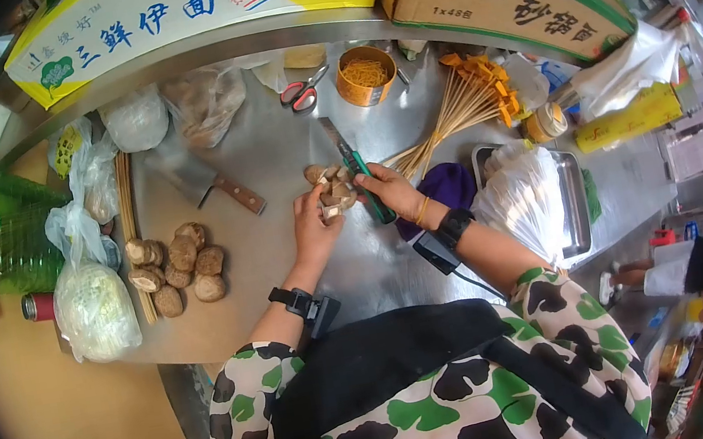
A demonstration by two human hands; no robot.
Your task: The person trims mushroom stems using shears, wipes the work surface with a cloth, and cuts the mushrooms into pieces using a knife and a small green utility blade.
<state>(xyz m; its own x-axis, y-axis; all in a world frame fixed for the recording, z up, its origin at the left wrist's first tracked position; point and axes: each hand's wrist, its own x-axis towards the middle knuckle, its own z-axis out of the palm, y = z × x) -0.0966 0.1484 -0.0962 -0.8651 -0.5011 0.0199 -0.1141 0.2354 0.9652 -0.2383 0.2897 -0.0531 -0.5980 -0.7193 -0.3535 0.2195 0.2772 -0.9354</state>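
Observation:
My right hand (393,190) is closed around a green and black utility knife (355,164), its blade pointing away from me. My left hand (315,223) pinches a mushroom (331,212) whose pale underside shows, at the near edge of a small heap of mushrooms (318,173). Fingers partly cover that heap. Left of my hands lies a larger group of whole brown mushrooms (183,257), with a wooden-handled cleaver (237,192) behind them. Thin wooden skewers (128,200) lie in a bundle along the left side.
Red-handled scissors (304,93) and a round tin of rubber bands (366,76) stand at the back. Skewers with orange food (477,85), a purple cloth (448,188) and a white plastic bag (521,197) are at right. A filled plastic bag (94,306) sits left. A person (681,268) is at far right.

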